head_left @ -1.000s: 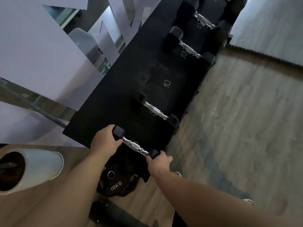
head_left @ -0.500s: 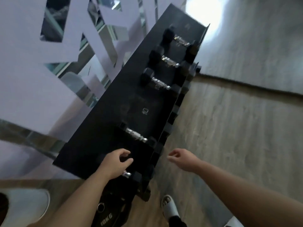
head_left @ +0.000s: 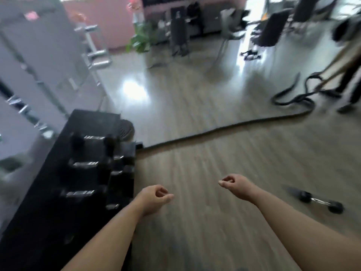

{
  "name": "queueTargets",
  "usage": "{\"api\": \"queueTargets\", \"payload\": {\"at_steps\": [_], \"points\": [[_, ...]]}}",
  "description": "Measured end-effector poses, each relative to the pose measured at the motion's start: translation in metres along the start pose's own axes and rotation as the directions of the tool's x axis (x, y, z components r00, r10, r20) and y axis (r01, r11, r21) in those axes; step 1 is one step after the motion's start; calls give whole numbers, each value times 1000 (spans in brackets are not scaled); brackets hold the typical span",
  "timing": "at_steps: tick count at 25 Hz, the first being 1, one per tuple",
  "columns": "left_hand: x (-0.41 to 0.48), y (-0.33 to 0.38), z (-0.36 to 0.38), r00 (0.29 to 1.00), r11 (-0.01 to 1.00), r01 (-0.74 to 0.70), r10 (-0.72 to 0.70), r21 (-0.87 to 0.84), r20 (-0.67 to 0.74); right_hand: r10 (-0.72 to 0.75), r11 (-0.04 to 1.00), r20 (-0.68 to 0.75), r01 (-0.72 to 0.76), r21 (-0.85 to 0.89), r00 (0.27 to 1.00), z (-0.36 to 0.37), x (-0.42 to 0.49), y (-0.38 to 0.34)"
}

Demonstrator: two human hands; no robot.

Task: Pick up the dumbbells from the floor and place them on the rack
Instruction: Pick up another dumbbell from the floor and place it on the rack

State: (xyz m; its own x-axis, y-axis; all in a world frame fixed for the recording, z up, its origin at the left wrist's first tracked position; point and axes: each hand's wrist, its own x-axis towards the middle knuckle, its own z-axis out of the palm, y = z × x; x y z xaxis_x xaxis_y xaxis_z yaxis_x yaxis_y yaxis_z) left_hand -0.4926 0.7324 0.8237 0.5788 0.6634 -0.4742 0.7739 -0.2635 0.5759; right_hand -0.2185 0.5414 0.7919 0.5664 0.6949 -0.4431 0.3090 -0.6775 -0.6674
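Observation:
The black dumbbell rack (head_left: 58,222) runs along the left side, with several black dumbbells with chrome handles (head_left: 91,137) lying across it. One black dumbbell (head_left: 320,202) lies on the wooden floor at the right. My left hand (head_left: 154,198) hangs over the floor just right of the rack, fingers curled in with nothing in them. My right hand (head_left: 234,185) is also curled and holds nothing, well to the left of the floor dumbbell. The picture is blurred by motion.
A thick black battle rope (head_left: 293,100) snakes across the floor at the right. A floor mat edge (head_left: 214,132) crosses the middle. Black benches and machines (head_left: 178,32), a green plant (head_left: 142,38) and a mirrored wall (head_left: 39,55) stand farther back.
Both hands let go of the dumbbell set on the rack's near end. The view swung away from the rack toward the open floor, and both hands came off the rack, curled.

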Motion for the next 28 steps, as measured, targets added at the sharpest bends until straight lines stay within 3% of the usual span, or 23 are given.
{"api": "queueTargets", "payload": {"at_steps": [6,10,15,19,28], "points": [[87,234,93,952,939,-301,286,168,106,147,985,-259,-117,127,955,-201,-4,134],[113,354,174,872,860,-466,406,208,275,280,954,-360,-216,206,890,-292,-26,213],[155,490,236,747,726,-654,574,213,335,383,922,-478,-296,248,791,-384,-41,276],[205,545,287,693,692,-697,582,189,424,447,893,-485,-339,297,752,-419,-15,307],[355,602,381,683,746,-642,450,178,575,639,766,-389,-502,402,664,-463,91,389]]}}
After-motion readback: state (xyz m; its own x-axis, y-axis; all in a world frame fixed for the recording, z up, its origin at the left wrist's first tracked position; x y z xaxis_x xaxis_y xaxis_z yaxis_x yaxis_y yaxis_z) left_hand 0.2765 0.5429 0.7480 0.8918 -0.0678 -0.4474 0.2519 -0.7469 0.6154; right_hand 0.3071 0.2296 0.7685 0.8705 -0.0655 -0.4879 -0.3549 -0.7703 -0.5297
